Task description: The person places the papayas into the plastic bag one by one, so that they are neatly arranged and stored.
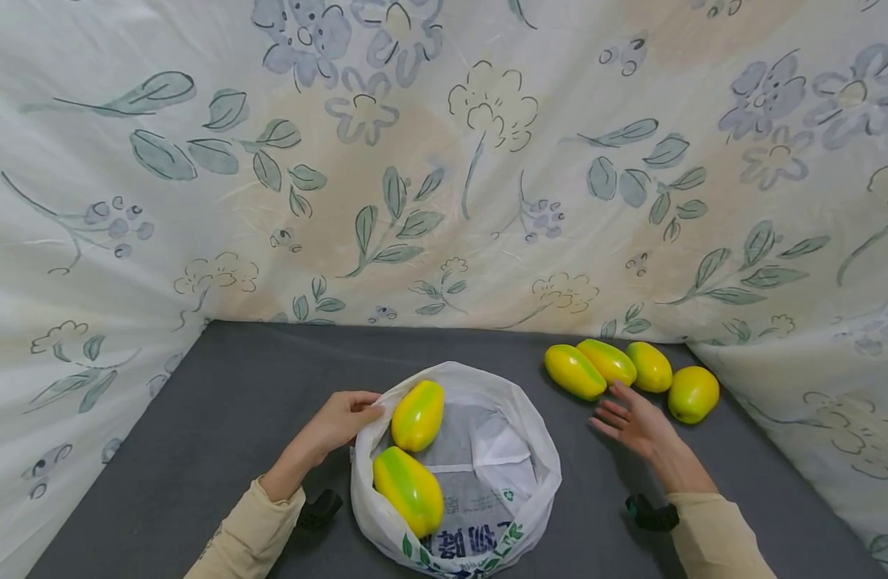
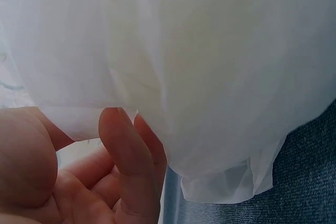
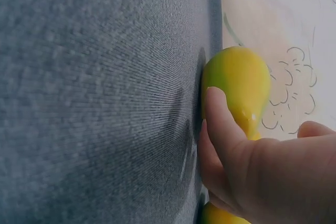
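One left hand point(image 1: 339, 422) pinches the left rim of a white plastic bag point(image 1: 548, 474), which stands open on a dark grey surface point(image 1: 219, 418). Inside, along its left side, lie two yellow-green fruits point(image 1: 417, 416). Right of the bag, four more fruits point(image 1: 650, 367) sit in a row; before them the right hand point(image 1: 635, 422) holds nothing, its fingers loosely extended, contact unclear.

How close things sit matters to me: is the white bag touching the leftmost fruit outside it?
Apart. The head view plainly shows dark surface between the white bag and the leftmost fruit outside it.
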